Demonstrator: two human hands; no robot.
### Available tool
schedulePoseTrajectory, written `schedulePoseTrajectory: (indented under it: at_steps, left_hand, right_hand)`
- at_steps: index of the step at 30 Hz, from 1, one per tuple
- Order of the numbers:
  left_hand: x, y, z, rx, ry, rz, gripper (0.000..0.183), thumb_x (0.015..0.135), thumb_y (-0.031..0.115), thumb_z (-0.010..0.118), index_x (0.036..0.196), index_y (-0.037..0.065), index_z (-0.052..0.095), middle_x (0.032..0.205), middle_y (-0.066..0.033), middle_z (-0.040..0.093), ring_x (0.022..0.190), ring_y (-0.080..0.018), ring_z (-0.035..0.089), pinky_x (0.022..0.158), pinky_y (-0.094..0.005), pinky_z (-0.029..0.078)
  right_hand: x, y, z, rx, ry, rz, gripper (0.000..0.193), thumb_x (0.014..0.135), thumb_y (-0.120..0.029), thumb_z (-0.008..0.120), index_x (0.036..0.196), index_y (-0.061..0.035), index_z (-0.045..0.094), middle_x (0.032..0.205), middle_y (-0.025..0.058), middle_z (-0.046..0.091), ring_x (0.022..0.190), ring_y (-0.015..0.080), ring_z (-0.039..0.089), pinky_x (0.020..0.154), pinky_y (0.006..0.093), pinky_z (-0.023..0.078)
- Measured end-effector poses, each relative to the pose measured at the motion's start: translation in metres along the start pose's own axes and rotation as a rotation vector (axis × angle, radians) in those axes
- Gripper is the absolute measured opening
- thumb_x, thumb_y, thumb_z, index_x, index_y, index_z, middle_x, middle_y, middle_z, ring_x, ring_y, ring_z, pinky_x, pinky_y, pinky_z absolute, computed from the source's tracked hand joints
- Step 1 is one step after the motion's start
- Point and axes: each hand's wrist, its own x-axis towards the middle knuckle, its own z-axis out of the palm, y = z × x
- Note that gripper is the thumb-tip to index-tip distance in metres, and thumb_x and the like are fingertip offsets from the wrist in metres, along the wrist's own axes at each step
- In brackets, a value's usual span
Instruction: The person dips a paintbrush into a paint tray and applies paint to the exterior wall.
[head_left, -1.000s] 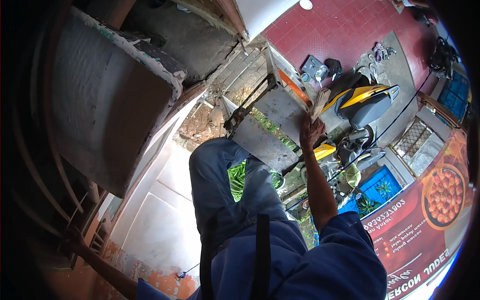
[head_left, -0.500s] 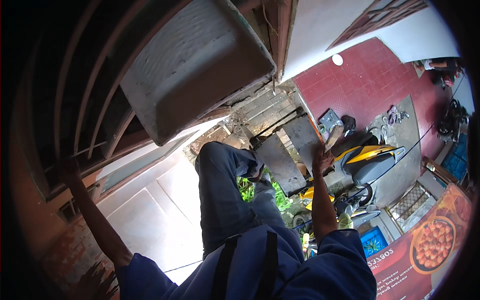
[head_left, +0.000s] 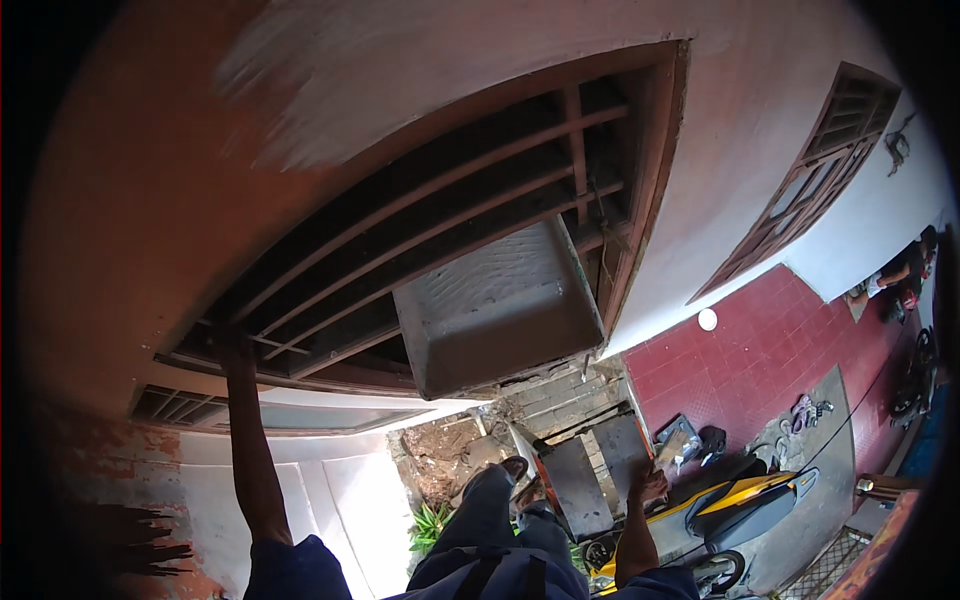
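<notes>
The person is up high against the house wall, looking down past their own legs. Their left hand (head_left: 232, 345) reaches up to the brown barred window grille (head_left: 440, 250), fingers wrapped tight round one of the lower bars. The right hand (head_left: 650, 487) hangs low beside the knee, close to a grey flat panel (head_left: 575, 485) that stands on edge below; I cannot tell whether it grips anything or lies loose.

Just beside the grille, jutting out from the wall under the bars, sits a grey metal box (head_left: 500, 310), an outdoor air-conditioner casing by the look of it, with a ribbed face. It strikes me as heavy and rigid, awkward for one person, with thin sheet-metal edges that could cut. The ribbed face would likely dent under pressure, so the safest hold seems to be under the bottom rim at both ends.

Far below are a yellow scooter (head_left: 745, 500) and a red tiled yard (head_left: 770, 340).
</notes>
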Motion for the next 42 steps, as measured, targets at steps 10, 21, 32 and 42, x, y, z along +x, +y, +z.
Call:
schedulePoseTrajectory:
  at_steps: [10,21,32,42]
  left_hand:
    - [0.000,-0.009,0.005,0.109,0.062,0.050,0.019,0.090,0.021,0.044,0.104,0.010,0.051,0.069,0.0013,0.051,0.052,-0.0043,0.044,0.042,-0.0157,0.034]
    - [0.014,-0.017,-0.012,0.023,0.015,-0.146,0.025,0.086,0.019,0.047,0.109,0.008,0.051,0.086,-0.0053,0.056,0.068,-0.0082,0.052,0.056,-0.0205,0.044]
    - [0.013,-0.009,0.006,1.523,0.054,0.143,0.034,0.088,0.028,0.046,0.113,0.005,0.052,0.105,-0.0120,0.059,0.093,-0.0246,0.060,0.075,-0.0342,0.052]
    - [0.019,-0.020,0.002,1.726,0.070,0.139,0.038,0.092,0.033,0.039,0.120,0.010,0.049,0.120,-0.0101,0.051,0.102,-0.0256,0.056,0.079,-0.0368,0.050]
  right_hand:
    - [0.031,0.001,-0.047,0.095,-0.405,0.155,0.036,0.083,-0.033,0.054,0.093,0.0023,0.055,0.084,0.0161,0.059,0.082,0.0341,0.056,0.072,0.0466,0.040]
    - [0.154,-0.085,-0.181,0.658,-0.425,0.182,0.031,0.081,-0.009,0.050,0.106,-0.0041,0.033,0.058,0.0161,0.052,0.055,0.0272,0.057,0.053,0.0372,0.043]
    - [0.202,-0.154,-0.225,1.152,-0.584,0.510,0.031,0.085,-0.006,0.045,0.107,-0.0013,0.023,0.075,0.0220,0.060,0.049,0.0241,0.061,0.041,0.0304,0.048]
    - [0.214,-0.147,-0.243,1.280,-0.600,0.477,0.028,0.087,-0.010,0.046,0.105,-0.0026,0.026,0.078,0.0232,0.059,0.049,0.0233,0.061,0.040,0.0303,0.049]
